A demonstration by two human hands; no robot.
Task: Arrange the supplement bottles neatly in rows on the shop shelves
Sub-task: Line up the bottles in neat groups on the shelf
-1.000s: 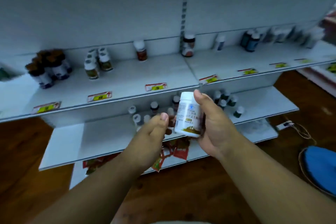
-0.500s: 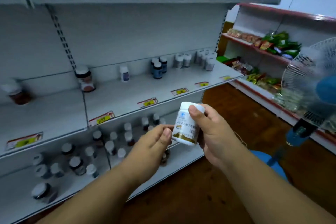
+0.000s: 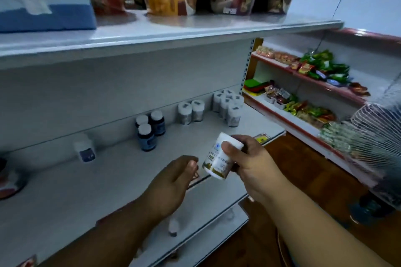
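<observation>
View: head camera, looking forward and down at a shop shelf.
Item in hand: white supplement bottle [image 3: 219, 158], white cap, brown band at its base, tilted with the cap leaning away toward the shelf; held in the air just above the front edge of the middle shelf [image 3: 108, 180], not yet set down.
Right hand [image 3: 249, 162]: fingers curled round the bottle, thumb across the label near the cap.
Left hand [image 3: 171, 182]: fingers loosely bent and holding nothing, fingertips just beside the bottle's base, not clearly touching it.
Matching stock: cluster of white bottles [image 3: 227, 106] at the shelf's far right corner by the back wall; a pair of white bottles [image 3: 191, 111] just left of them.
Other stock: three dark blue bottles [image 3: 149, 130] mid-shelf toward the back; one pale bottle [image 3: 84, 149] further left.
Step, as judged: carry the bottle to the white group.
Handling advice: bring it upright before lowering, label outward; set it at the front of the cluster in line with its neighbours; approach from the front edge so the sleeve side clears the blue bottles.
Risk: the standing bottles are close-packed and light; a nudge could topple several.
</observation>
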